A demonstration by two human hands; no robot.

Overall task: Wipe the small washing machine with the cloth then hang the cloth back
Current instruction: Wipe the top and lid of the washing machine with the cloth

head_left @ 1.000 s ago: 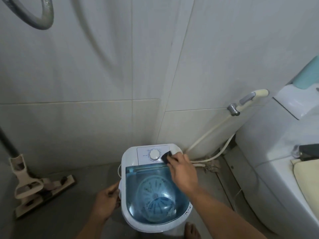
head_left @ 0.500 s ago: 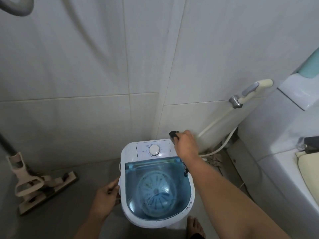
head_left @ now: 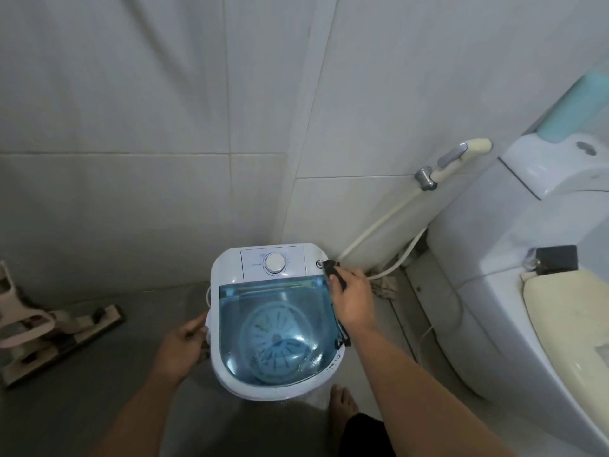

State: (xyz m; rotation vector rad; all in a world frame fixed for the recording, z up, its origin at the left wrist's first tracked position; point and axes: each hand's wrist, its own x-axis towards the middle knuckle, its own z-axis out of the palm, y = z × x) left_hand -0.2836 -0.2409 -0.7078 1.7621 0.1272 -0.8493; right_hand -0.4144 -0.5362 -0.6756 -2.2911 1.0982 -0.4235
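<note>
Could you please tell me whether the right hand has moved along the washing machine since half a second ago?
Yes. The right hand with the cloth has come back from the machine's rear corner, nearer the person, beside the blue lid.

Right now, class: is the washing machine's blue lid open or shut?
Shut. The translucent blue lid lies flat across the washing machine top, and the drum shows only through it.

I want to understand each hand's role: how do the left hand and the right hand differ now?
The right hand holds the dark cloth at the machine's right rear corner; the left hand holds no cloth. The right hand is on top of the washing machine; the left hand rests lower, against its left side. Both touch the machine.
</note>
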